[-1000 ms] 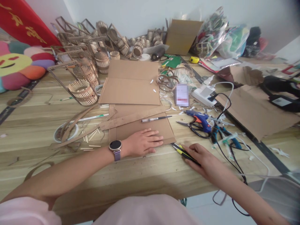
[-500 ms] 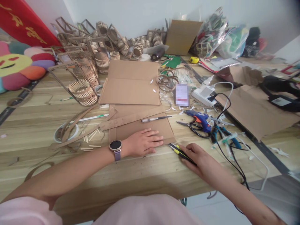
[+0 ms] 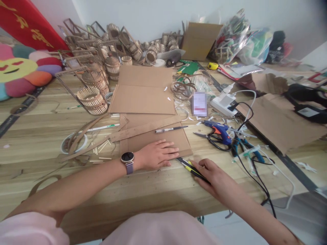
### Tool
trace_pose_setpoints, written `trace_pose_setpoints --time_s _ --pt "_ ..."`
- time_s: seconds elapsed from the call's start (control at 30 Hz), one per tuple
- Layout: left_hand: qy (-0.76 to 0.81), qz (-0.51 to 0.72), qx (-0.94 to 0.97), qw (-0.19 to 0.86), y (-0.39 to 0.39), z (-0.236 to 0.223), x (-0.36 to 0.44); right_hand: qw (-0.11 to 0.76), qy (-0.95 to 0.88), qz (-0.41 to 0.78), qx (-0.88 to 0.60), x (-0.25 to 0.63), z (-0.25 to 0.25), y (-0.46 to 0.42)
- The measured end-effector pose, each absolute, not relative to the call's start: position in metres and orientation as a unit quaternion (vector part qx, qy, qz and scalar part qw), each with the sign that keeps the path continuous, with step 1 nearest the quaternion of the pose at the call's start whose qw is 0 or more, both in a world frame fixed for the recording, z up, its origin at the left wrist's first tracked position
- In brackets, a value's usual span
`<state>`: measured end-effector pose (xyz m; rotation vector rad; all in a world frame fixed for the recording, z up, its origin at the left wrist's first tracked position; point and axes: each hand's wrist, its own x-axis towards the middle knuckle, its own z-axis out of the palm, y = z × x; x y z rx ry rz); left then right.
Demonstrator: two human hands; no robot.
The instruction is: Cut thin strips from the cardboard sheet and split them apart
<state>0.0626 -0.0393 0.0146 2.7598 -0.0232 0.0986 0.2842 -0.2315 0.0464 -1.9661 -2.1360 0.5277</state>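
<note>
Where tabletop (image 3: 153, 190) stretches along the near edge of the cardboard (image 3: 176, 136), the right hand (image 3: 212, 177) grips a knife (image 3: 189, 168). Brown and flat (pen (image 3: 168, 130) on top), the cardboard lies under the outspread left hand (image 3: 156, 155).

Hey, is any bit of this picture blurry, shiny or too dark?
In the head view, the left hand, right hand and utility knife look slightly soft but clear enough; also in the head view, bright glints streak the plastic bag, the top right corner darkens, and blocky squares blur the pale rectangle.
</note>
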Motion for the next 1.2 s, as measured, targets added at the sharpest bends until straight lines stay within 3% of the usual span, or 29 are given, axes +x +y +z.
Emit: trace_pose_setpoints --time_s 0.37,0.5,0.83,1.0,1.2 --pt "0.054 0.157 0.889 0.427 -0.032 0.018 0.057 0.113 -0.733 0.187 -0.644 0.243 0.050 -0.224" --pt "0.082 0.188 0.860 0.467 -0.028 0.020 0.057 0.107 -0.739 0.168 -0.644 0.235 0.048 -0.221" --pt "-0.041 0.037 0.933 0.355 -0.002 0.025 0.061 0.114 -0.739 0.153 -0.646 0.228 0.046 -0.218" --pt "-0.059 0.044 0.974 0.214 0.003 0.020 0.053 0.127 -0.731 0.175 -0.648 0.224 0.046 -0.219" --pt "-0.065 0.057 0.979 0.184 0.001 0.013 0.053 0.133 -0.732 0.187 -0.642 0.211 0.044 -0.215"
